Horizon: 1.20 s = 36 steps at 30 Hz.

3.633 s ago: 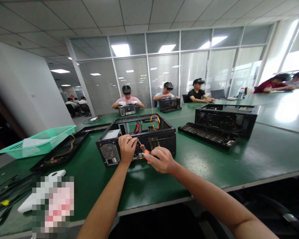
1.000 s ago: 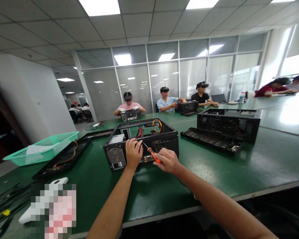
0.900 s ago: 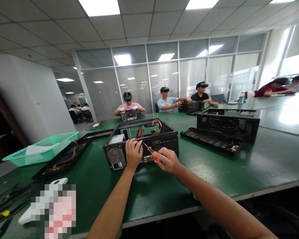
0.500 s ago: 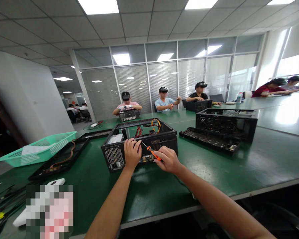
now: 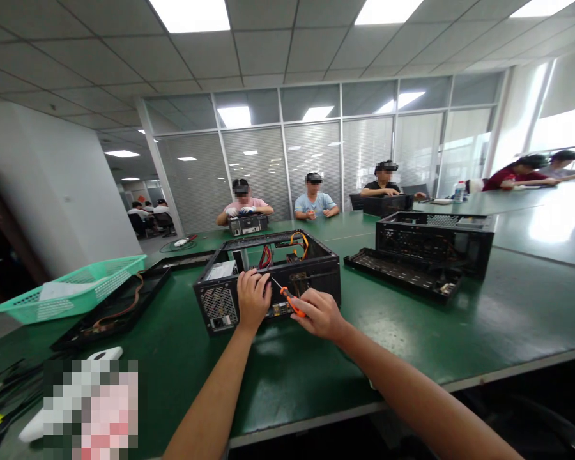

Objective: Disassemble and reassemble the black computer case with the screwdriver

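Note:
A black computer case (image 5: 324, 281) lies open-topped on the green table, its vented rear panel towards me. Red and orange cables show inside. My right hand (image 5: 322, 313) is closed round the orange and black handle of a screwdriver (image 5: 293, 302). Its thin shaft slants up and left to the panel just below the top rim; a screw there is too small to make out. On that rim my left hand (image 5: 253, 297) grips the case with bent fingers, thumb side close to the screwdriver tip. Anything under those fingers is hidden.
Left of the case are a black side cover (image 5: 110, 313), a green plastic basket (image 5: 71, 291) and black cables (image 5: 9, 390). On the right stand another case (image 5: 431, 246) and its detached black panel (image 5: 405, 275). Several people sit across the table (image 5: 436, 332).
My hands stay at the same spot on the rear panel, the screwdriver shifting only slightly. Across the table, a case has passed from the person in light blue to the person in black.

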Available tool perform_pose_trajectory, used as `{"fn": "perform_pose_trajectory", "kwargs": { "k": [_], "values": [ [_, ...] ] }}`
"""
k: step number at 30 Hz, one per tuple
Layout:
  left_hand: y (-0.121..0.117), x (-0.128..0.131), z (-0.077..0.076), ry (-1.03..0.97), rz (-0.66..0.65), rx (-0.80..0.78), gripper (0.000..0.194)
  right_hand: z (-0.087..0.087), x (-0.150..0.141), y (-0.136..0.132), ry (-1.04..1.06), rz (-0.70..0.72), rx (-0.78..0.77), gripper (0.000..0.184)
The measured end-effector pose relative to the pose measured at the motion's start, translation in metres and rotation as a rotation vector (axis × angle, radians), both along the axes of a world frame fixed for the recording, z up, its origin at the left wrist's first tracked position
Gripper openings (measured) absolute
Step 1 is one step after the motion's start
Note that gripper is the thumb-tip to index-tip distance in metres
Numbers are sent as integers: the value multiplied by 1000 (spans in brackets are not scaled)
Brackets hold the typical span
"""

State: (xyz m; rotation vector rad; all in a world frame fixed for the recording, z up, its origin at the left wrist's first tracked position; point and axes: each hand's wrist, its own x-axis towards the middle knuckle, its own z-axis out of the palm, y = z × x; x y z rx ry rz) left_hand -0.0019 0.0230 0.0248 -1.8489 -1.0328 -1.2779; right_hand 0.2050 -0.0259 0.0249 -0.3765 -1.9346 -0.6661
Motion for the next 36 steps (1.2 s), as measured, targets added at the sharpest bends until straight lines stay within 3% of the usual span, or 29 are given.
{"fn": "perform_pose_trajectory", "kwargs": {
  "k": [36],
  "values": [
    [-1, 0, 0, 8, -4, -6, 23, 1, 4, 3, 26, -24, -53, 26]
  ]
}}
